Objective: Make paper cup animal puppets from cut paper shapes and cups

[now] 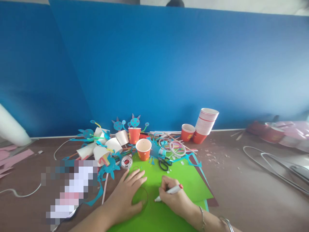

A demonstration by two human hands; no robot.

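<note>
Green paper (188,180) lies flat in front of me. My left hand (127,193) rests spread on its left part, thumb beside a drawn circle (146,192). In my right hand (172,196) is a white marker with a red end (173,189), its tip low at the paper near some faint lines. Just beyond my hands are black scissors (164,163), a roll of tape (126,162) and an upright red paper cup (144,154).
Behind lie white cups, straws and blue paper cut-outs (109,166), with a cat-faced cup figure (134,121). A tall cup stack (206,125) stands at the back right against a blue partition (154,71). White cables (270,161) run at right; a blurred-out object (72,193) lies left.
</note>
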